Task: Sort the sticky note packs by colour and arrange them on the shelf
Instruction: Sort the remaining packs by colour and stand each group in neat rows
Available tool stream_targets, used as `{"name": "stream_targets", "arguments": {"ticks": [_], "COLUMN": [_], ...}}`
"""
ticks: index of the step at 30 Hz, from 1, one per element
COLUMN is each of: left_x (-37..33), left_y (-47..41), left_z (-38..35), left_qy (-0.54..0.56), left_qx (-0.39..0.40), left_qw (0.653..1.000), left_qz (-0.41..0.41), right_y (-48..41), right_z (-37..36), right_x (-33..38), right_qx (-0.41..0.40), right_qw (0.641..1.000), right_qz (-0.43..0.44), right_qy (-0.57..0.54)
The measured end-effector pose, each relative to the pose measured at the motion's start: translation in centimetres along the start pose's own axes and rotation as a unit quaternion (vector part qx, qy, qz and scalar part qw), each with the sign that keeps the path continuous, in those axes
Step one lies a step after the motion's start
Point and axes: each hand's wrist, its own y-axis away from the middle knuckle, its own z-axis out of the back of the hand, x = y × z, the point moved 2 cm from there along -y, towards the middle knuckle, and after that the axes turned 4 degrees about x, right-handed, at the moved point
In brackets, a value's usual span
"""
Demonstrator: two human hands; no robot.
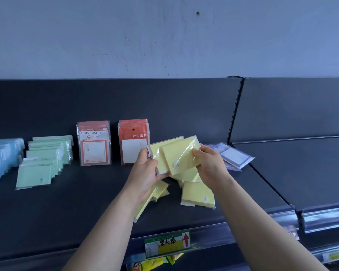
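A pale, scuffed wall (pixel 164 36) rose behind, with a small dark hole (pixel 197 13) high on the right. A slotted metal upright (pixel 236 110) stood between two dark back panels. On the clear plastic price rail (pixel 207 237) sat a green and yellow label (pixel 167 245) with handwritten characters and a red arrow (pixel 186 240) pointing up. Below it showed bright, colourful packets (pixel 155 264), cut off by the frame's edge.
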Motion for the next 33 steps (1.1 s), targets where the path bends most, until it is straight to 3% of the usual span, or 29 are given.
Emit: {"name": "stream_targets", "arguments": {"ticks": [3, 6, 8, 11, 15, 19, 24, 26, 33], "left_x": [0.0, 0.0, -0.3, -0.9, -0.8, -0.4, -0.5, -0.5, -1.1], "left_y": [0.3, 0.0, -0.4, -0.8, -0.6, -0.5, -0.6, -0.5, 0.2], "left_z": [-1.0, -0.5, 0.7, 3.1, 4.9, 5.2, 5.3, 5.2, 4.8], "left_qy": [-0.019, -0.114, -0.136, -0.116, -0.081, -0.073, -0.078, -0.089, -0.091], "left_qx": [0.023, -0.021, -0.064, -0.115, -0.166, -0.182, -0.185, -0.181, -0.164], "left_qw": [1.0, 0.993, 0.988, 0.986, 0.983, 0.98, 0.98, 0.979, 0.981], "left_qz": [0.0, -0.025, -0.031, -0.031, -0.021, -0.013, -0.016, -0.015, -0.041], "right_y": [-0.3, -0.4, -0.7, -0.9, -0.7, -0.6, -0.5, -0.4, 0.3], "right_z": [-0.9, -1.6, -0.8, 1.2, 1.8, 1.5, 1.5, 1.4, 1.8], "right_x": [-0.3, -0.3, 0.3, 0.5, -0.6, -0.6, -0.1, 0.0, 1.0], "right_qx": [0.003, 0.023, 0.004, 0.019, 0.095, 0.089, 0.079, 0.082, 0.037], "right_qw": [1.0, 0.999, 0.987, 0.921, 0.81, 0.806, 0.758, 0.774, 0.908], "right_qz": [-0.011, -0.013, 0.018, 0.039, -0.038, -0.033, -0.054, -0.05, 0.038], "right_qy": [0.005, 0.038, 0.157, 0.387, 0.578, 0.584, 0.645, 0.626, 0.416]}}
